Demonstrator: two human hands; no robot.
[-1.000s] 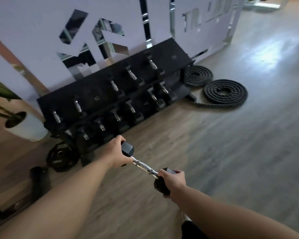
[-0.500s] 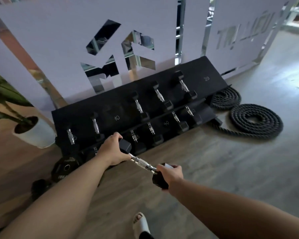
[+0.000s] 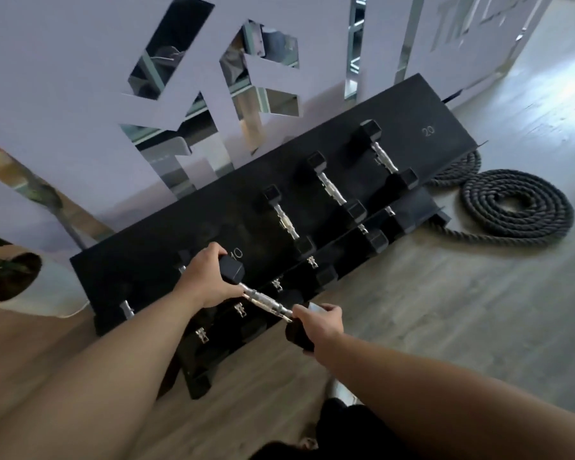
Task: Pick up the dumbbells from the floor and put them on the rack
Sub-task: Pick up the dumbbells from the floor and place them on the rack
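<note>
Wall [image 3: 63, 78]: pale panel with mirrored cut-outs, behind the rack.
Floor [image 3: 445, 327]: grey wood planks.
Rack [image 3: 180, 237]: black, tiered, several dumbbells already seated.
Rope [image 3: 518, 207]: coiled on the floor at the rack's right end.
Plant pot [image 3: 44, 287]: white, at the rack's left end.
Dumbbell [image 3: 263, 298]: in the air above the rack's lower tiers.
My left hand [image 3: 206, 280]: clenched on its far head.
My right hand [image 3: 319, 323]: gripping its near head.

The rack [image 3: 346, 167] top shelf reads "20" and "10" (the latter partly hidden).
</note>
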